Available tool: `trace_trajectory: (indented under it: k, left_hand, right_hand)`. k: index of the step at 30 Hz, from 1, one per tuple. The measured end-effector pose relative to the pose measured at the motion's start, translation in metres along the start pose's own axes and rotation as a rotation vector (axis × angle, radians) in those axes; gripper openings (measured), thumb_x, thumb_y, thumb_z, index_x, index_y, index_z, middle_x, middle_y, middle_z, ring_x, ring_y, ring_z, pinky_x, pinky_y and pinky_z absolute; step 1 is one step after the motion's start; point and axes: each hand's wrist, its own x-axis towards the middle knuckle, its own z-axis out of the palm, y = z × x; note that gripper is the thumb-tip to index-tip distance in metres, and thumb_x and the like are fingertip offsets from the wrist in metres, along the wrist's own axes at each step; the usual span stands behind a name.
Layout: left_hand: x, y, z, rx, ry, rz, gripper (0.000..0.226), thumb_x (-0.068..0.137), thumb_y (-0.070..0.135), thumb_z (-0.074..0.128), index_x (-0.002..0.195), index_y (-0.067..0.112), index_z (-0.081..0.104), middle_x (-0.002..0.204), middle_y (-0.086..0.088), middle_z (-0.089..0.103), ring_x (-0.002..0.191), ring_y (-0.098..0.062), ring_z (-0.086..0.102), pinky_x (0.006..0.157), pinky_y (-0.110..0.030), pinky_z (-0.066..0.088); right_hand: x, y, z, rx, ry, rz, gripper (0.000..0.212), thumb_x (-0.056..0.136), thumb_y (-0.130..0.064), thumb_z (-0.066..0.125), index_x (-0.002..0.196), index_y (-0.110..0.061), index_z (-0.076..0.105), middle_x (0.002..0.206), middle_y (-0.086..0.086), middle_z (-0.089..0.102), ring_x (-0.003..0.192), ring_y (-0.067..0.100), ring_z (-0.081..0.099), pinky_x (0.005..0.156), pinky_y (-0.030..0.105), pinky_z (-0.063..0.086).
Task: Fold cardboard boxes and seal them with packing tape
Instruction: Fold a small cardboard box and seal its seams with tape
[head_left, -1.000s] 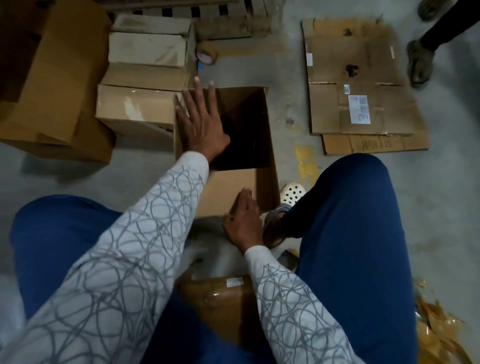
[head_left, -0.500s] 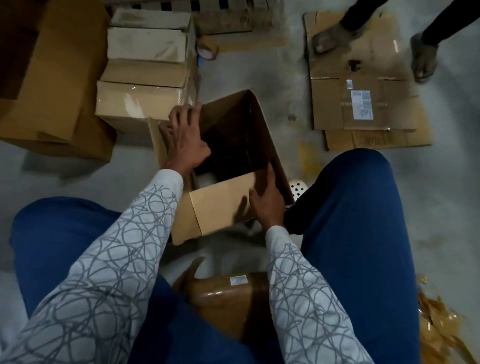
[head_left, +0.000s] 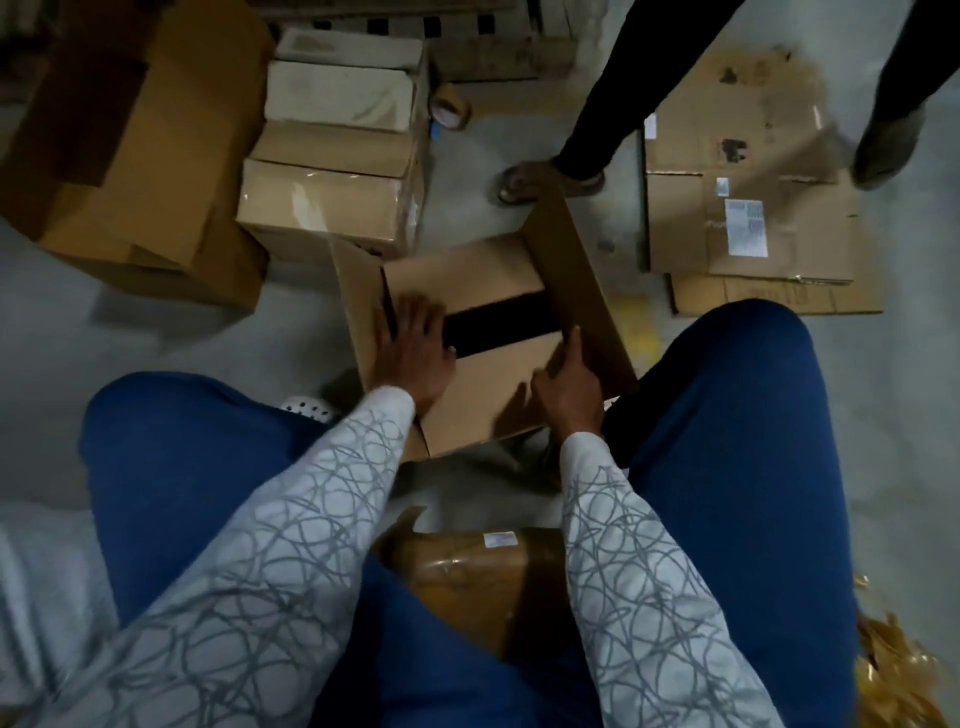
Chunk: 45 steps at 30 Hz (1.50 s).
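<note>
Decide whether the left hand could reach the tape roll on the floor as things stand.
Probably yes, with a stretch. The tape roll lies uncovered on the floor beyond the half-folded box; the left hand, pressing on that box, would have to lift off first.

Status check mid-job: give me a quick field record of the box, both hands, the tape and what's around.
box: between the knees; far flap and near flap folded in with a dark gap between them; side flaps not folded in
left hand: flat, pressing at the gap's left end
right hand: fingers straight, on the near flap's right end
tape roll: beside the stacked boxes, untouched
seal: none visible
nearby: flat cardboard; another person's foot just beyond the box
</note>
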Motion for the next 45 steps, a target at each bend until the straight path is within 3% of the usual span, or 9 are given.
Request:
trace_trajectory:
  k: [3,8,16,20,25,28,32,38,45]
  left_hand:
    - [-0.020,0.010,0.038,0.093,-0.133,-0.040,0.071,0.106,0.052,0.028,0.162,0.018,0.000,0.169,-0.011,-0.015,0.155,-0.034,-0.012,0.124,-0.054,-0.008]
    - [-0.029,0.013,0.046,0.255,-0.120,-0.006,0.074,0.106,0.052,0.029,0.162,0.012,0.003,0.168,-0.017,-0.014,0.154,-0.041,-0.010,0.124,-0.057,-0.005]
    - [-0.046,0.037,-0.004,0.340,-0.035,-0.039,0.073,0.100,0.046,0.040,0.161,0.013,0.016,0.165,-0.014,0.022,0.154,-0.034,0.011,0.123,-0.061,0.002]
    - [-0.081,0.048,-0.021,0.288,0.133,-0.076,0.075,0.092,0.041,0.055,0.158,0.018,0.030,0.165,-0.014,0.026,0.155,-0.034,0.010,0.123,-0.060,-0.005]
    - [-0.115,0.049,-0.025,-0.365,0.469,-0.554,0.105,0.080,0.027,0.071,0.161,0.019,0.006,0.168,-0.018,0.004,0.153,-0.040,0.012,0.124,-0.054,0.011]
    - [-0.118,0.036,-0.029,-0.942,0.343,-0.804,0.080,0.091,0.015,0.066,0.159,0.016,0.023,0.155,-0.016,0.042,0.140,-0.037,0.042,0.112,-0.044,0.036]
    - [-0.117,0.035,-0.018,-0.835,0.217,-0.487,0.054,0.092,0.006,0.059,0.144,0.019,0.053,0.131,-0.002,0.062,0.118,-0.024,0.058,0.097,-0.026,0.041]
    - [-0.110,0.059,0.021,-0.466,-0.164,-0.100,0.070,0.105,0.035,0.048,0.163,0.019,0.014,0.171,-0.001,0.004,0.156,-0.026,0.011,0.125,-0.047,0.017]
    - [-0.103,0.055,0.036,-0.209,-0.362,-0.045,0.063,0.108,0.051,0.027,0.163,0.032,0.003,0.170,0.009,-0.012,0.157,-0.026,-0.006,0.123,-0.059,0.007]
  right_hand:
    - [-0.002,0.006,0.014,-0.167,-0.167,-0.030,0.046,0.098,-0.030,0.056,0.141,-0.014,0.052,0.135,0.021,0.060,0.123,0.041,0.057,0.101,0.042,0.046]
    - [-0.017,0.021,0.026,-0.412,-0.436,-0.062,0.045,0.098,-0.035,0.059,0.132,-0.006,0.062,0.136,0.020,0.061,0.123,0.038,0.059,0.098,0.039,0.047]
    - [-0.060,-0.015,0.024,-0.027,0.211,-0.716,0.036,0.086,-0.021,0.054,0.115,-0.009,0.073,0.125,0.016,0.066,0.120,0.036,0.057,0.102,0.042,0.047]
    - [-0.063,-0.013,0.007,-0.010,0.557,-0.612,0.051,0.077,-0.017,0.060,0.128,-0.012,0.065,0.142,0.016,0.054,0.132,0.037,0.046,0.114,0.046,0.034]
    - [-0.057,-0.001,-0.010,0.088,0.434,-0.254,0.067,0.084,-0.015,0.067,0.147,-0.008,0.045,0.147,0.017,0.047,0.136,0.037,0.039,0.113,0.046,0.031]
    - [-0.057,0.001,-0.009,0.088,0.278,-0.213,0.061,0.090,-0.016,0.063,0.147,-0.009,0.044,0.138,0.017,0.057,0.129,0.038,0.049,0.106,0.046,0.041]
    - [-0.061,0.003,0.005,-0.081,0.079,-0.293,0.051,0.091,-0.018,0.059,0.142,-0.012,0.054,0.133,0.017,0.061,0.124,0.038,0.054,0.102,0.041,0.045]
    - [-0.062,0.026,0.048,-0.355,-0.188,-0.323,0.038,0.096,-0.027,0.054,0.127,-0.007,0.061,0.135,0.017,0.058,0.121,0.039,0.054,0.099,0.038,0.043]
    - [-0.060,0.036,0.056,-0.416,-0.090,-0.288,0.061,0.098,-0.032,0.053,0.153,-0.015,0.034,0.164,0.004,0.026,0.146,0.033,0.030,0.111,0.049,0.038]
